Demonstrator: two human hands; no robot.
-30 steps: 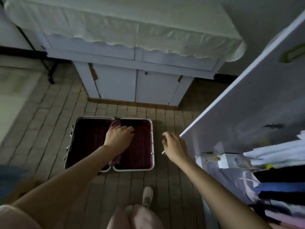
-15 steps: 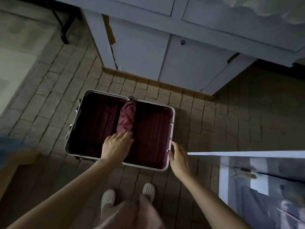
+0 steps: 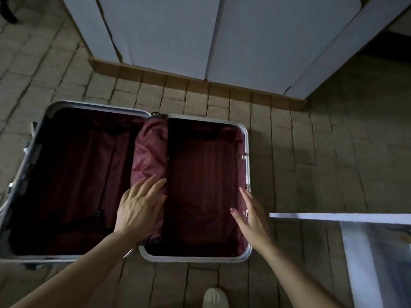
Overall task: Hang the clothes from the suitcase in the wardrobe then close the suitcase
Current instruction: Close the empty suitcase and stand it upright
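— What does the head view show?

— The suitcase lies open flat on the brick floor, both halves lined in dark red, in front of a white cabinet.

— Your left hand?

— My left hand lies flat, fingers straight and a little spread, on the red cloth flap along the middle hinge.

— And the right?

— My right hand is open, fingers straight, at the right half's metal rim. I cannot tell whether it touches. The wardrobe door stands just right of it.
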